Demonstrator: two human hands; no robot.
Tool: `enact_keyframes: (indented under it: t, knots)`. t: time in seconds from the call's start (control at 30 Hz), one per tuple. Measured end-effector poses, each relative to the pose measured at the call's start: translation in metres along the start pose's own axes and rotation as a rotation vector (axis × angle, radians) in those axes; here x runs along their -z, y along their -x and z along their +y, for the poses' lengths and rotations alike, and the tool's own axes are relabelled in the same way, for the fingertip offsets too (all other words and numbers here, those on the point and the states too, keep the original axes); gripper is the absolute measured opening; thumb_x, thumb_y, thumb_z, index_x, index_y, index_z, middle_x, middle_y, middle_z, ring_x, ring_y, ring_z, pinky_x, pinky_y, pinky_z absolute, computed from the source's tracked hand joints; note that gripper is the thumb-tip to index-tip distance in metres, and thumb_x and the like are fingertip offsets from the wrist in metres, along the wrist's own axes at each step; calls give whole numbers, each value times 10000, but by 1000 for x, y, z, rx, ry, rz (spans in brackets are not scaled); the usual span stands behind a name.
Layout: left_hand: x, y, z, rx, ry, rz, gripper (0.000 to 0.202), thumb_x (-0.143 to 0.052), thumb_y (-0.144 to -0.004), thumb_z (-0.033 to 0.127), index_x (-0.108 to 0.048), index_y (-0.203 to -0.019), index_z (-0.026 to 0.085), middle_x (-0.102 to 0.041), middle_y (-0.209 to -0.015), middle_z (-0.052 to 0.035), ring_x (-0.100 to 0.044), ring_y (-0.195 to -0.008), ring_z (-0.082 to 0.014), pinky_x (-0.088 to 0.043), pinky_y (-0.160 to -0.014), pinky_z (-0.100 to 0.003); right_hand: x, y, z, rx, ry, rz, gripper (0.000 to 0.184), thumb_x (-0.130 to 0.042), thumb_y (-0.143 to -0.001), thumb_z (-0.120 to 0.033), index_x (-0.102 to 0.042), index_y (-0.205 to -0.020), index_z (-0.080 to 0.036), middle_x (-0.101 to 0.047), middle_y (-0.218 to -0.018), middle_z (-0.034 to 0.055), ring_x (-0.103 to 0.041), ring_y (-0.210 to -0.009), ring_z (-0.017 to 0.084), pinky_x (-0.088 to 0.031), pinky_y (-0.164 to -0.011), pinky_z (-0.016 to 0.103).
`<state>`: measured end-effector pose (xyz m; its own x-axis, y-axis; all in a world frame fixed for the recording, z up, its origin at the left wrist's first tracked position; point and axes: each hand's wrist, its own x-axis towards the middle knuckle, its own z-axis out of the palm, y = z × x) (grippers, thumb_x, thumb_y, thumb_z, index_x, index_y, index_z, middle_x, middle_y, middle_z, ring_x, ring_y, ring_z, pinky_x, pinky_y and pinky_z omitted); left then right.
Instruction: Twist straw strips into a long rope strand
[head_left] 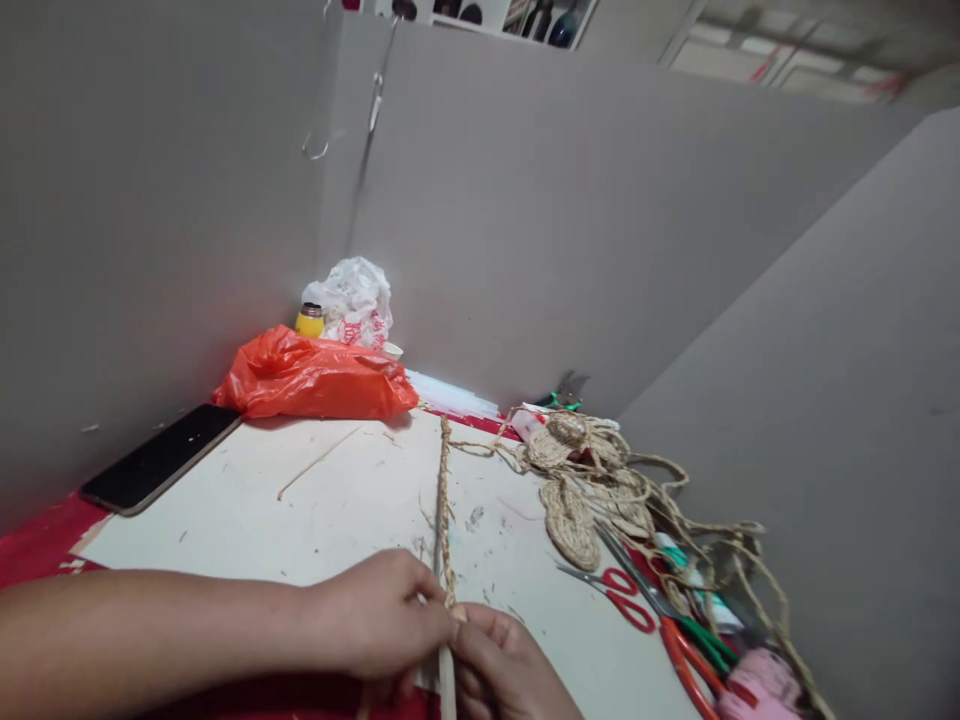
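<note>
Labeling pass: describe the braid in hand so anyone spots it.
On the white board, the left hand and right hand meet at the near edge. The braided cord runs straight from them toward the wall, unlike the tangled heap at right.

Braided straw cord (445, 510): thin, tan, pulled straight, lying lengthwise on white board (300, 510), far end bending right.

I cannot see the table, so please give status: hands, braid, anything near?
Left hand and right hand both pinching braided cord at its near end. Cord lies straight on white board. Red scissors to the right, apart from it.
</note>
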<state>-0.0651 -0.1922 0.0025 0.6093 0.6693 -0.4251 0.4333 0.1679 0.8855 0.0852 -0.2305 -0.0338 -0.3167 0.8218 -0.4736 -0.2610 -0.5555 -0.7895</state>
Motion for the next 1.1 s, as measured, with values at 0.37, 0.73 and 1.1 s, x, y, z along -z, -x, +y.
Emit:
enact_keyframes:
  t: [0.37, 0.73, 1.1]
  knots:
    - [2, -15, -14, -108, 157, -53, 139, -391, -672, 206, -517, -645, 155, -443, -505, 51, -350, -470, -78, -306, -502, -200, -3, 12, -13, 7, 80, -27, 326, -683, -714, -432, -509, -675, -159, -264, -411, -131, -118, -346, 14, -58, -340, 174]
    - [9, -14, -8, -146, 12, -79, 218, -462, -732, 284, -586, -634, 134, -527, -574, 27, -398, -535, -82, -308, -546, -210, 4, 14, -17, 138, 434, -34, 270, -582, -811, -361, -562, -686, -123, -425, -584, -42, -303, -526, 68, -233, -472, 183]
    - [12, -18, -14, 116, 334, -232, 155, -520, -664, 302, -562, -603, 165, -291, -321, 87, -158, -289, -58, -94, -331, -216, 5, 9, -8, 326, 866, 61, 276, -434, -874, -314, -585, -718, -143, -509, -618, -16, -416, -590, 113, -335, -556, 199]
